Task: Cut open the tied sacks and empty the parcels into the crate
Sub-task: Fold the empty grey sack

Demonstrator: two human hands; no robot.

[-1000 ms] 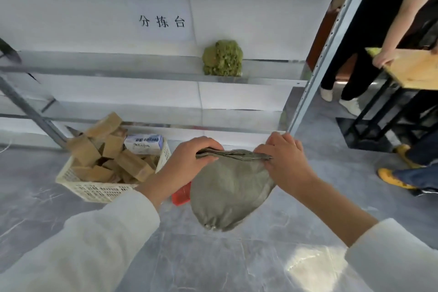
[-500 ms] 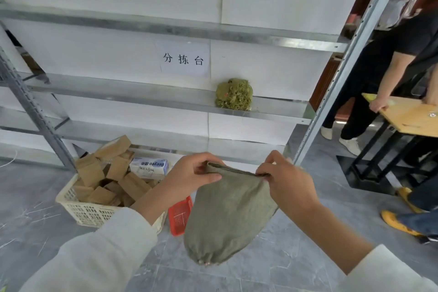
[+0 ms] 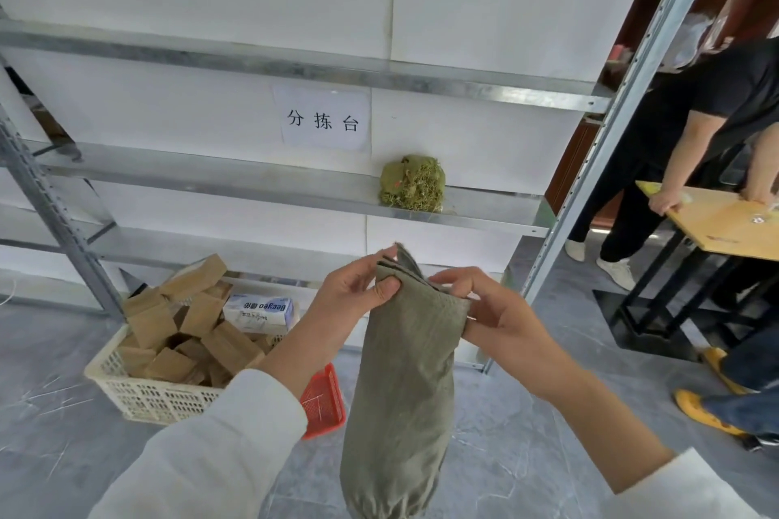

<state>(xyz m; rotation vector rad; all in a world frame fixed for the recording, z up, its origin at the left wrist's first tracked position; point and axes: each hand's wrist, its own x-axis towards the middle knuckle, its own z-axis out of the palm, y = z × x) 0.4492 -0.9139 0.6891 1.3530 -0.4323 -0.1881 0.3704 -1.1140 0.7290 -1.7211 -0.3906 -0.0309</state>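
— Grey-green woven sack [image 3: 400,371], hanging just right of the crate [image 3: 139,396], mouth up, gathered end down. Held how?
— Pinched at the top hem by the left hand [image 3: 350,299]; clasped just under the mouth by the right hand [image 3: 497,316].
— Feel?
— Probably light and limp, judging by the easy pinch. Soft cloth, little slip. Best taken at the hem. Cannot tell whether empty.
— Room?
— Open floor below, right of the crate. Red basket [image 3: 322,400] just right of the crate, metal post [image 3: 590,181] further right. Parcels [image 3: 210,341] heaped above the crate's rim.
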